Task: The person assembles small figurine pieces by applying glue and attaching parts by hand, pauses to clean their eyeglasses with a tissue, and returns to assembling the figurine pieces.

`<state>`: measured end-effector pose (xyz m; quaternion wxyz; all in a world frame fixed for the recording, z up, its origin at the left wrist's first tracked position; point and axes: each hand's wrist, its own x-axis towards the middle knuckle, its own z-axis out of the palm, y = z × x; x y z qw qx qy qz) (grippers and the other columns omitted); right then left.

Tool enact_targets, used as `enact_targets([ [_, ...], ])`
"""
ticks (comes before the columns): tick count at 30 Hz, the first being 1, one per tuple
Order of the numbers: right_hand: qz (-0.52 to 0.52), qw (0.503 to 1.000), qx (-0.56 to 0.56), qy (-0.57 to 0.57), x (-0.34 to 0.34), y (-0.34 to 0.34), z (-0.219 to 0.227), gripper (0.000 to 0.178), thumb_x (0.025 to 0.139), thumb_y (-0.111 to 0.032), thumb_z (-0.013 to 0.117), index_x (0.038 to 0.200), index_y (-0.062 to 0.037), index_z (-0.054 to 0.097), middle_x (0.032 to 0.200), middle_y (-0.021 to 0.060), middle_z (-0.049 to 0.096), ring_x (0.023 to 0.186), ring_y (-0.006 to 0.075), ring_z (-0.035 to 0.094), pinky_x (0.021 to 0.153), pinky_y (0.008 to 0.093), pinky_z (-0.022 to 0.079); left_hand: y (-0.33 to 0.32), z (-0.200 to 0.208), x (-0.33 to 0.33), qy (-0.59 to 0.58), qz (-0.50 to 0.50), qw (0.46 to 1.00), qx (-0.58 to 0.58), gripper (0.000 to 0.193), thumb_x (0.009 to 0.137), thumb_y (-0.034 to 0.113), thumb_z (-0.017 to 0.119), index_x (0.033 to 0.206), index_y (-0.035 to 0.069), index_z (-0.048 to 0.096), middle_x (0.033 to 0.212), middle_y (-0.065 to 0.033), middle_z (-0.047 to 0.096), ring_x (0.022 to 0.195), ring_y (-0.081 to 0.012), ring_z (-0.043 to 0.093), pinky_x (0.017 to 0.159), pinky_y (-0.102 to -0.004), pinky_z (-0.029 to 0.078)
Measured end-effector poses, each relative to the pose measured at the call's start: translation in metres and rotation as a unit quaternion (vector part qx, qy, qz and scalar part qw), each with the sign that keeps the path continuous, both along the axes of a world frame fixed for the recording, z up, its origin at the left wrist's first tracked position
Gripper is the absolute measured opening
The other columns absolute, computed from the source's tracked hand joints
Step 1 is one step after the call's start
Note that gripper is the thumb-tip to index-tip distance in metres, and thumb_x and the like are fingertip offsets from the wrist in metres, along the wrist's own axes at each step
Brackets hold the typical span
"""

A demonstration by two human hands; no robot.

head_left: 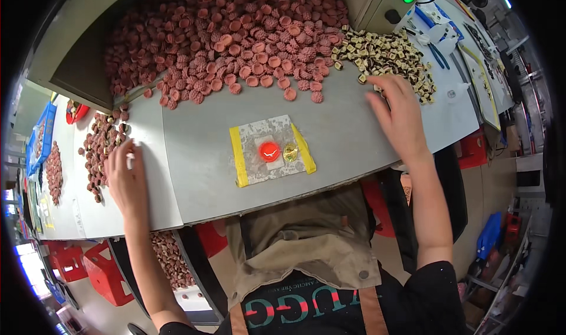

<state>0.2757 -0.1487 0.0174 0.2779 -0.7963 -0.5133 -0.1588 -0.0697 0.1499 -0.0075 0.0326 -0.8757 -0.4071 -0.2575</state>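
My left hand (126,179) rests at the left of the table, beside a pile of reddish-brown bumpy pieces (97,149). Its fingers are slightly bent and apart; a small white patch shows between thumb and fingers. On the right, my right hand (401,120) has thumb and index finger spread, pointing at the near edge of a heap of small cream-and-black square pieces (383,55). One loose square piece (362,78) lies right by the index fingertip. Between my hands sits a grey pad (259,137) with yellow tape, carrying a red round piece (269,152) and a gold round piece (290,152).
A large heap of pink bumpy cup-shaped pieces (236,46) covers the back of the table. A metal housing (377,5) with a lit green button stands behind. Pliers (438,55) lie at the far right. Below the table edge are red stools (106,274) and a bin of pieces (171,258).
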Motion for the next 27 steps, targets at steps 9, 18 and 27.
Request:
enact_targets([
  [9, 0.030, 0.996, -0.058, -0.054, 0.030, 0.015, -0.007, 0.014, 0.081, -0.004, 0.065, 0.094, -0.0022, 0.060, 0.088, 0.0119, 0.061, 0.086, 0.0314, 0.058, 0.074, 0.0386, 0.045, -0.028, 0.015, 0.082, -0.083, -0.177, 0.977, -0.091, 0.024, 0.084, 0.018, 0.066, 0.106, 0.007, 0.063, 0.105, -0.0116, 0.061, 0.100, -0.0317, 0.058, 0.084, -0.0395, 0.047],
  [18, 0.154, 0.977, -0.146, -0.028, -0.042, 0.010, 0.011, 0.017, 0.080, -0.007, 0.067, 0.096, -0.0076, 0.062, 0.094, 0.0093, 0.061, 0.087, 0.0299, 0.058, 0.075, 0.0393, 0.046, -0.036, 0.003, 0.100, -0.065, -0.228, 0.964, -0.120, 0.014, 0.087, 0.014, 0.063, 0.099, 0.008, 0.059, 0.098, -0.0120, 0.058, 0.093, -0.0339, 0.057, 0.077, -0.0424, 0.047],
  [27, 0.158, 0.982, -0.079, 0.069, -0.061, 0.019, -0.003, 0.022, 0.078, -0.007, 0.070, 0.099, -0.0050, 0.063, 0.096, 0.0086, 0.059, 0.086, 0.0275, 0.058, 0.074, 0.0354, 0.048, -0.052, 0.006, 0.088, -0.047, -0.259, 0.959, -0.106, 0.013, 0.087, 0.009, 0.062, 0.098, 0.003, 0.060, 0.097, -0.0137, 0.058, 0.090, -0.0332, 0.056, 0.077, -0.0392, 0.047],
])
